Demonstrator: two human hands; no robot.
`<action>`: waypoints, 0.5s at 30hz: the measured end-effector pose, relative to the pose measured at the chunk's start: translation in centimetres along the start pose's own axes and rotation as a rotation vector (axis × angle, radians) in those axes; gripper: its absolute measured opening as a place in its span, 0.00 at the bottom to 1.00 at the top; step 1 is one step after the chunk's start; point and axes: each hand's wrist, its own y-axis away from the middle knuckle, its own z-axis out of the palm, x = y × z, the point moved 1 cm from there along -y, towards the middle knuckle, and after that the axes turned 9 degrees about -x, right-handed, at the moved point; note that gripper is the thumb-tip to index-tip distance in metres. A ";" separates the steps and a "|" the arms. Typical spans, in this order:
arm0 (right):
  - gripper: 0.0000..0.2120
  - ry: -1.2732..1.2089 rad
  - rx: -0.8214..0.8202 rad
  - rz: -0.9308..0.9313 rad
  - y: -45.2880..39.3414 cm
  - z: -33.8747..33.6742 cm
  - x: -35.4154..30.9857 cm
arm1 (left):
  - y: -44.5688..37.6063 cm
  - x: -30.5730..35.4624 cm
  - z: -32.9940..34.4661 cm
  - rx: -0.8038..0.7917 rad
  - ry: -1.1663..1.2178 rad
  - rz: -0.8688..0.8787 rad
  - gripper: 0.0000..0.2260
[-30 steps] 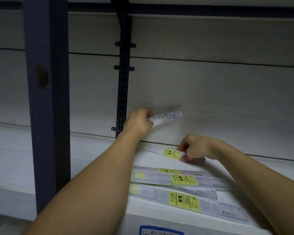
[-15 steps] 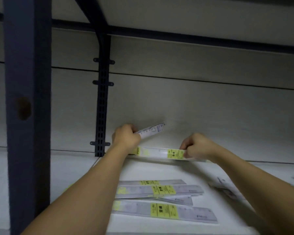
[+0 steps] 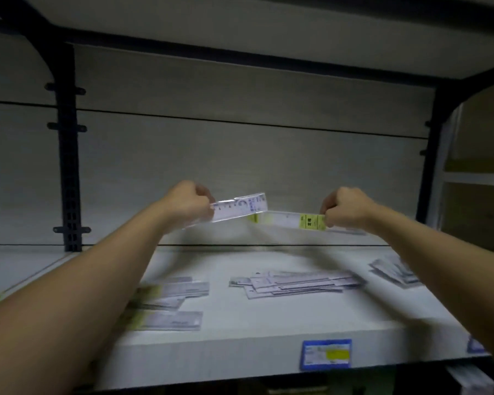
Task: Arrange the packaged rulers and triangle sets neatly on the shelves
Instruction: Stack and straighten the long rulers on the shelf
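The left hand (image 3: 190, 202) is gripping a clear packaged ruler (image 3: 240, 208); the right hand (image 3: 344, 210) is pinching a yellow-labelled ruler (image 3: 293, 220), both raised near the shelf's (image 3: 268, 332) back edge. This looks like the sorting step. Next, each probably needs laying square onto a matching pile.

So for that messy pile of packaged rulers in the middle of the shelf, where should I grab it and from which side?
Probably by the left ends of the middle pile, coming in from the front left. The packs lie flat and fanned, running left to right, with staggered ends there that fingers can get under. Both hands are busy now: the left hand and right hand each grip a ruler.
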 end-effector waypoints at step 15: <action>0.09 -0.044 -0.013 -0.069 2.8 -2.3 10.1 | 2.7 8.8 14.3 -0.427 -0.347 -0.027 0.07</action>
